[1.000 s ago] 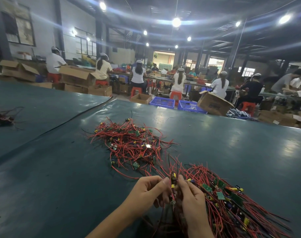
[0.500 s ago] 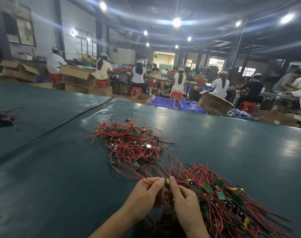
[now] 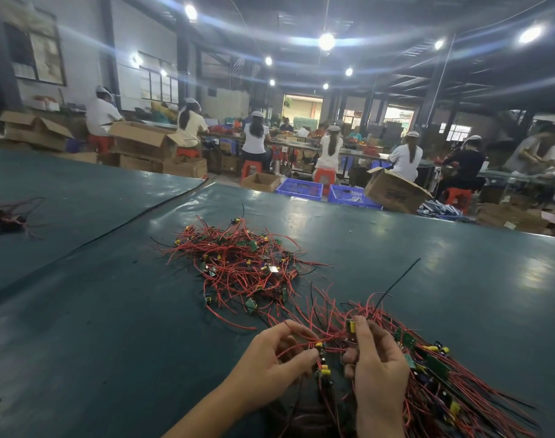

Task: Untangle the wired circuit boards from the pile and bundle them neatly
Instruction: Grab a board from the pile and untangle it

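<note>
On dark green surface [image 3: 112, 311]: tangled pile [image 3: 244, 267] of red-wired circuit boards mid-frame. Near bundle [image 3: 443, 384] fanned out lower right, cut off by frame edge. Left grip [image 3: 270, 365] clenched on near bundle's red wires, thumb & forefinger pinching beside a yellow-capped part. Right grip [image 3: 380, 368] seen from back, fingers curled on a board w/ yellow cap; palm side hidden. Small wire heap [image 3: 4, 216] far left, too dim to make out.

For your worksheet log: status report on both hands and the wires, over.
Left hand pinching red wires. Right hand pinching a small board. Tangled pile beyond, strands trailing toward both hands.
</note>
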`<move>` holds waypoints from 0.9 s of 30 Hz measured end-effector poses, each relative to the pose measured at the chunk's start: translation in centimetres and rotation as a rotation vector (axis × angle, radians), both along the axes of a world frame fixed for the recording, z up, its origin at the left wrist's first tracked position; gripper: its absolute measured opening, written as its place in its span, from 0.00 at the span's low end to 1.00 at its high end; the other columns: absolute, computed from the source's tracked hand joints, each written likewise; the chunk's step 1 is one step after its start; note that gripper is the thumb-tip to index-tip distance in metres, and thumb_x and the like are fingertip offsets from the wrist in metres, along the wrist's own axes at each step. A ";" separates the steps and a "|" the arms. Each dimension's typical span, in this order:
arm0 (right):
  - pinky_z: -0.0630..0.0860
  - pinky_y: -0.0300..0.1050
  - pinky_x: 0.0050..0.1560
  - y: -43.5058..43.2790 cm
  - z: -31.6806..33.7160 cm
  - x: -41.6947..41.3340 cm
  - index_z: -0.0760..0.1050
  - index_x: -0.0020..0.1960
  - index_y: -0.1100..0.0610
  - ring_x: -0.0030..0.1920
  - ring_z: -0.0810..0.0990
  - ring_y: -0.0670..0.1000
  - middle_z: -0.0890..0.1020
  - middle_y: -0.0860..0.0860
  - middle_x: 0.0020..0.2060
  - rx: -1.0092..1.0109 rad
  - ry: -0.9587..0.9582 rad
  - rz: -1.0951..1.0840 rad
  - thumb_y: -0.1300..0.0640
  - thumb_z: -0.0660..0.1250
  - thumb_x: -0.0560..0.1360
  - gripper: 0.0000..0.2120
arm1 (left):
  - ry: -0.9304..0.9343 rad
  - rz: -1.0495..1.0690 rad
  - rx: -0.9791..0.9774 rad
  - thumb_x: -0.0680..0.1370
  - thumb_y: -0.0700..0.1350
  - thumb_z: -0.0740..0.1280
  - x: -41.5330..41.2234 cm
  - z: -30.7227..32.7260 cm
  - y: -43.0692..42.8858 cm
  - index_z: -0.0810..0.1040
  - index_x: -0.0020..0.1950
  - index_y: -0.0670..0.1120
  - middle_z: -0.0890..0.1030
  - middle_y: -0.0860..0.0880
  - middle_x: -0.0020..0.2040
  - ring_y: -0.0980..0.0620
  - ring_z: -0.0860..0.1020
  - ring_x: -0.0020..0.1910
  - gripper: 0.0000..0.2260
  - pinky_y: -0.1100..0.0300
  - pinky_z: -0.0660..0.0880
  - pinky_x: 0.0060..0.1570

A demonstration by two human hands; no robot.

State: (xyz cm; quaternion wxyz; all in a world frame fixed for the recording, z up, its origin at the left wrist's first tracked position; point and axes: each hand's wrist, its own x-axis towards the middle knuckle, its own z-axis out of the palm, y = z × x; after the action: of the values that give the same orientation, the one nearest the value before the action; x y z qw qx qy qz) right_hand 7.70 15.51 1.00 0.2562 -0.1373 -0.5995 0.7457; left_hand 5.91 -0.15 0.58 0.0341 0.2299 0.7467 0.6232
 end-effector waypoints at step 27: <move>0.77 0.46 0.34 -0.3 -1.1 -0.6 0.78 0.62 0.56 0.29 0.81 0.46 0.82 0.48 0.54 0.158 -0.088 0.061 0.61 0.67 0.78 0.13 | 0.054 0.048 -0.193 0.78 0.51 0.66 -0.2 -0.4 0.2 0.84 0.50 0.49 0.82 0.53 0.37 0.62 0.76 0.33 0.09 0.67 0.73 0.36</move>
State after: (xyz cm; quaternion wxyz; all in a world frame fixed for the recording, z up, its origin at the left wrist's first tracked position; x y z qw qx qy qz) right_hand 7.08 15.20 -0.12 0.2169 -0.1313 -0.6710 0.6968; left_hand 5.68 0.03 0.15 0.0208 0.2242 0.8092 0.5426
